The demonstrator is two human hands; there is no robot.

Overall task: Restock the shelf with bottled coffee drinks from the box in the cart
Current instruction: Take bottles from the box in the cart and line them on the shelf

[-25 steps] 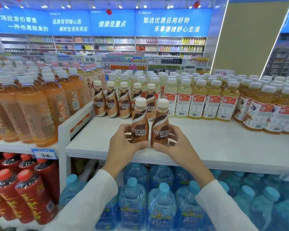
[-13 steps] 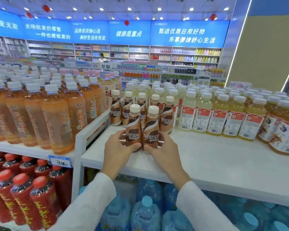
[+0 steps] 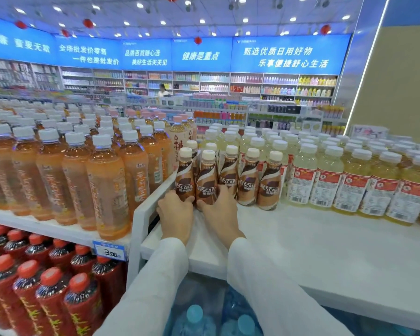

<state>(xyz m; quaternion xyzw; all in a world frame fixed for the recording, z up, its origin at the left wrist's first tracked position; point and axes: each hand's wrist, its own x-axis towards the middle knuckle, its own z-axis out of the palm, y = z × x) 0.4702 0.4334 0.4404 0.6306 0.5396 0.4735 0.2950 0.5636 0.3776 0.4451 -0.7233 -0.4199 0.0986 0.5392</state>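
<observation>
Two brown bottled coffee drinks stand side by side at the left end of the white shelf [image 3: 301, 243]. My left hand [image 3: 175, 214] grips the base of the left coffee bottle [image 3: 184, 175]. My right hand [image 3: 218, 212] grips the base of the right coffee bottle [image 3: 207, 180]. Both bottles sit upright on the shelf against the row of other coffee bottles [image 3: 250, 180] behind and to the right. The cart and box are out of view.
A white shelf divider [image 3: 143, 209] borders the coffee on the left, with orange tea bottles [image 3: 107, 185] beyond it. Pale yellow drink bottles [image 3: 349, 180] fill the back right. Red-capped bottles [image 3: 46, 294] and blue water bottles [image 3: 197, 318] sit on lower shelves.
Both hands have pushed the two coffee bottles back and left along the shelf, up to the standing coffee row beside the divider. The view has moved closer and turned left.
</observation>
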